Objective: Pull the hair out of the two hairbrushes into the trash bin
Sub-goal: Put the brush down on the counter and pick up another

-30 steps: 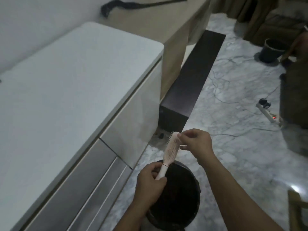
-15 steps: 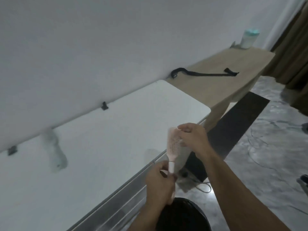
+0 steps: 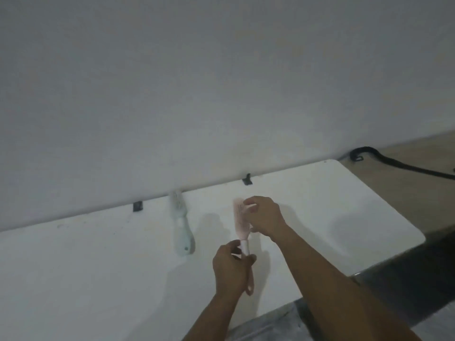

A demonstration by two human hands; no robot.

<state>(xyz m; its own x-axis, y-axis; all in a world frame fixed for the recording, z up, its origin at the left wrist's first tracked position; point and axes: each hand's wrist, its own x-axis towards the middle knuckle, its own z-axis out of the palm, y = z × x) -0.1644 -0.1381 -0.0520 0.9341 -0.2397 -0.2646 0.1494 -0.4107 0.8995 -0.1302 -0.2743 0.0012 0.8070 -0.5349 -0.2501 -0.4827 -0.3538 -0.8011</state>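
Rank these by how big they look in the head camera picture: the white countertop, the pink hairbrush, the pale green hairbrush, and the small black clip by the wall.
1. White countertop
2-3. Pink hairbrush and pale green hairbrush: similar; the pink is nearer, so unsure.
4. Small black clip

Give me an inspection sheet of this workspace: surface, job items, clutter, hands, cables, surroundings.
Surface: white countertop against a plain wall; faint specks near the back edge.
Job's things: pink hairbrush held upright above the counter; pale green hairbrush lying on the counter, head toward the wall. Trash bin not in view. Too blurred to tell whether hair remains.
Clutter: nothing seen.
Hands: left hand grips the pink brush's handle; right hand pinches at its bristles.
Cables: black strap or cord on the wooden desk; which, I cannot tell.
Surroundings: two small black clips at the wall joint; dark floor strip at lower right.
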